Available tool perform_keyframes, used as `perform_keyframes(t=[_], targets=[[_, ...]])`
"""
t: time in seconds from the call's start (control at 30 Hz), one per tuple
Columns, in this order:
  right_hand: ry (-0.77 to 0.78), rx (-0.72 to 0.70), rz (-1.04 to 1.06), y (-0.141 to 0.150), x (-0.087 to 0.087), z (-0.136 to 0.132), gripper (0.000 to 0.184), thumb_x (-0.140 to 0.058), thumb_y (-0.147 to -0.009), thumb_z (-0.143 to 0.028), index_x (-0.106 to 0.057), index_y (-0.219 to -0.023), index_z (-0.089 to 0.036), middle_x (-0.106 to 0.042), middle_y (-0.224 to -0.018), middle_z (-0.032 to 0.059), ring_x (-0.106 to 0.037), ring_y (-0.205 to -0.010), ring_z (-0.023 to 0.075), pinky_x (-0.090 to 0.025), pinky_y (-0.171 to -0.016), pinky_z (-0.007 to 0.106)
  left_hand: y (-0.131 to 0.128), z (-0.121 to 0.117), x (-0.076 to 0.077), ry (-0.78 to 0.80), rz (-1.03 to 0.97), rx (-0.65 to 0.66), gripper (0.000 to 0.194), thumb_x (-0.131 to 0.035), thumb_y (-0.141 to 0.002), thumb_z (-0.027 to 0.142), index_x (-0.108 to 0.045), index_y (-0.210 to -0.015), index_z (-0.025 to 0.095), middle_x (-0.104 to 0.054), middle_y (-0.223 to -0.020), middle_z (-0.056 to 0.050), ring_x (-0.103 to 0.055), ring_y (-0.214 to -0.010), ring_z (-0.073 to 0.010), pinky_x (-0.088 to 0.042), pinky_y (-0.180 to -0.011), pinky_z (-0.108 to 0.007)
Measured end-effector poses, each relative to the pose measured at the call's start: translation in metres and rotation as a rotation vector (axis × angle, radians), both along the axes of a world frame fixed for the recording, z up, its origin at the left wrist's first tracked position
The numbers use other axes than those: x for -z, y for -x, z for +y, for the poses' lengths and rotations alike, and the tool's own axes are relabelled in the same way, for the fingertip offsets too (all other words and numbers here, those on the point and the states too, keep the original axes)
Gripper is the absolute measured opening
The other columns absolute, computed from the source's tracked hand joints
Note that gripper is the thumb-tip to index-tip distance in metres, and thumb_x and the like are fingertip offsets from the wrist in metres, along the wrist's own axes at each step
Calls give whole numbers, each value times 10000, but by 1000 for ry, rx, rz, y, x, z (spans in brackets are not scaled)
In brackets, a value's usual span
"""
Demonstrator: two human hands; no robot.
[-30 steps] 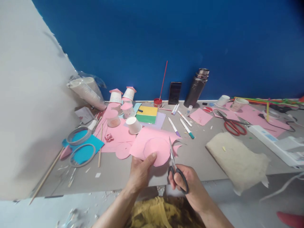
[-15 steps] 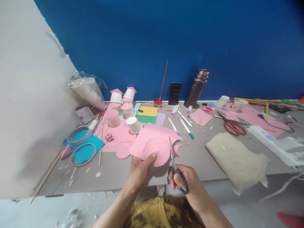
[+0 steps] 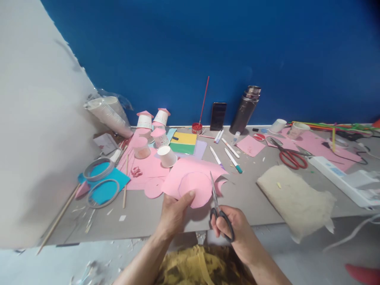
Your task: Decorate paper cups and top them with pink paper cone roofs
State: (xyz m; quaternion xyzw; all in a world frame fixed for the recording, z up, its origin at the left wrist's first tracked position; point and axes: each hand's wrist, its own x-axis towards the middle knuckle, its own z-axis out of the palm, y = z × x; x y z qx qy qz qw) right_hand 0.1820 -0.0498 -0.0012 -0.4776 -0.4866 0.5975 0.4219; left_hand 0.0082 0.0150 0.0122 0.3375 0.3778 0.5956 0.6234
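Pinching the pink paper (image 3: 194, 180) just below the frame's centre, the left hand (image 3: 175, 213) steadied it; the right hand (image 3: 236, 223) gripped scissors (image 3: 215, 196), fingers in the handles. If the unsupported edge buckled, I judged, the blades could stray into the drawn circle (image 3: 196, 184).

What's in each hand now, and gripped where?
The left hand holds the pink paper sheet by its near edge, thumb on top; the right hand holds the black-handled scissors by the handle loops.
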Motion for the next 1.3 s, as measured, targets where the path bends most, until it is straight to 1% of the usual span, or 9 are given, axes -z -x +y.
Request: perform_keyframes(t=[0.27, 0.47, 0.6, 0.87, 1.1, 1.2, 1.3], targets=[[0, -12, 7, 1, -4, 1, 707, -649, -736, -894, -580, -693, -192, -571, -609, 22, -483, -592, 141, -399, -577, 271, 8, 4, 4, -36, 33, 28, 660, -884, -742, 312, -675, -1342, 135, -793, -1088, -136, -737, -1055, -307, -605, -928, -396], [0, -26, 8, 1, -5, 0, 703, -656, -732, -891, -584, -694, -192, -569, -604, 20, -488, -593, 144, -405, -577, 271, 9, 6, -1, -25, 14, 35, 712, -893, -717, 309, -664, -1371, 144, -804, -1052, -130, -749, -1046, -325, -608, -930, -423], [11, -31, -2, 1, -8, 0, 708, -667, -715, -895, -583, -682, -192, -567, -598, 20, -484, -586, 141, -399, -573, 270, 11, 7, -3, -23, 20, 21, 728, -898, -704, 303, -663, -1376, 150, -804, -1068, -128, -752, -1048, -327, -608, -943, -426], [25, -39, 18, 1, -6, -1, 708, -681, -714, -887, -590, -682, -186, -562, -586, 13, -481, -564, 130, -387, -571, 270, 17, 9, -2, 11, 43, 29, 718, -893, -706, 292, -670, -1369, 130, -805, -1064, -141, -763, -984, -312, -631, -842, -378], [35, -45, 43, 1, -4, 0, 694, -697, -718, -870, -602, -679, -184, -567, -589, 15, -495, -567, 134, -404, -577, 272, 21, 11, -1, -16, 86, 39, 690, -876, -724, 293, -668, -1365, 140, -797, -1068, -128, -748, -986, -295, -622, -832, -355], [42, -47, 39, 2, -7, 0, 690, -701, -717, -866, -597, -665, -185, -563, -582, 11, -488, -562, 129, -408, -574, 269, 24, 11, -1, -5, 105, 34, 704, -883, -711, 303, -667, -1360, 140, -792, -1043, -120, -742, -963, -285, -618, -802, -344], [57, -57, 20, 2, -12, 0, 711, -703, -688, -885, -582, -640, -187, -557, -573, 7, -480, -557, 123, -404, -566, 262, 28, 12, -1, -6, 123, 55, 707, -878, -715, 304, -657, -1365, 137, -787, -1016, -107, -738, -945, -277, -613, -785, -336]])
